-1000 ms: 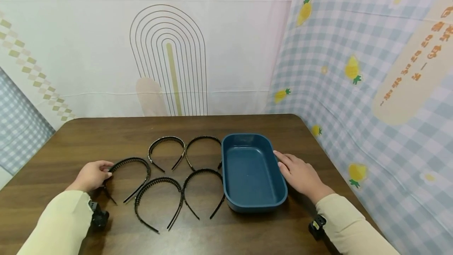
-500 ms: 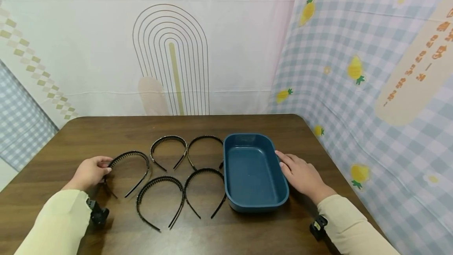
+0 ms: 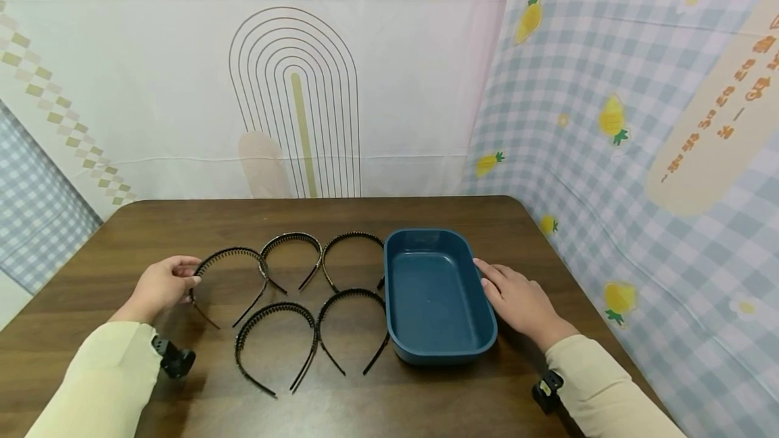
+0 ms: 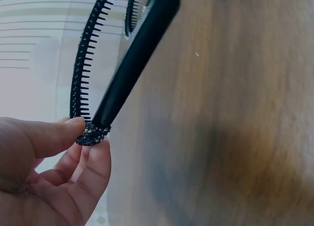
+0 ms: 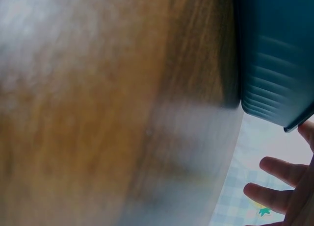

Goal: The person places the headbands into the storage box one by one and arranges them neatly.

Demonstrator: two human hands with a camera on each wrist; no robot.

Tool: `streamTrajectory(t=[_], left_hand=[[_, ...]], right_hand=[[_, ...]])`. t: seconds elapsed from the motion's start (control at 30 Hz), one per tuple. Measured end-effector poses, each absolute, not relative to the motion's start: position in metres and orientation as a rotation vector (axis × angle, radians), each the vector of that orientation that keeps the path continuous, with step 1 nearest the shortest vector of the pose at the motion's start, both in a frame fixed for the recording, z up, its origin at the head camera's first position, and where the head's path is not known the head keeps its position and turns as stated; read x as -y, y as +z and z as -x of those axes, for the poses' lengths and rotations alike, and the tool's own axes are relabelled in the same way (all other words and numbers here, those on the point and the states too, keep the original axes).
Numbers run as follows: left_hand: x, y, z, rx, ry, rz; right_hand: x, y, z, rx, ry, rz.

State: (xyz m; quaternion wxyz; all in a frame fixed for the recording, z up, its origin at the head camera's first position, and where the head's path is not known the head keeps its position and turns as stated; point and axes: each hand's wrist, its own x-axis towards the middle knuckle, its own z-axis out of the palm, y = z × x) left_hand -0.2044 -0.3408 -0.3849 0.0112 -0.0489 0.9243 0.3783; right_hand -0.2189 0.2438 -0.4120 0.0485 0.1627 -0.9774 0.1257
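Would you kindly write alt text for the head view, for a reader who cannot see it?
A person's left hand pinches one side of a black headband at a brown wooden table, where more headbands lie. The right hand touches the right side of a blue rectangular tub. Patterned fabric hangs behind.

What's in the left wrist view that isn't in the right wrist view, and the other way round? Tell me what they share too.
Only the left wrist view shows the left hand pinching a slim, curved black headband with comb-like teeth.

Only the right wrist view shows the blue, plastic-looking tub with its ribbed wall, and the right hand touching its rim.

Both show the brown wood-grain table and pale patterned cloth.
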Motion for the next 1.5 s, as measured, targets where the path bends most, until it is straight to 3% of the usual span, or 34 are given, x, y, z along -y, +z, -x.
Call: streamTrajectory(t=[0.83, 1.5], left_hand=[[0.289, -0.357, 0.208, -2.880, 1.396, 0.124], [0.217, -0.352, 0.215, -2.695, 1.634, 0.078]], right_hand=[[-0.243, -0.411, 0.216, 2.959, 0.397, -0.483], [-0.244, -0.412, 0.216, 2.944, 0.428, -0.504]])
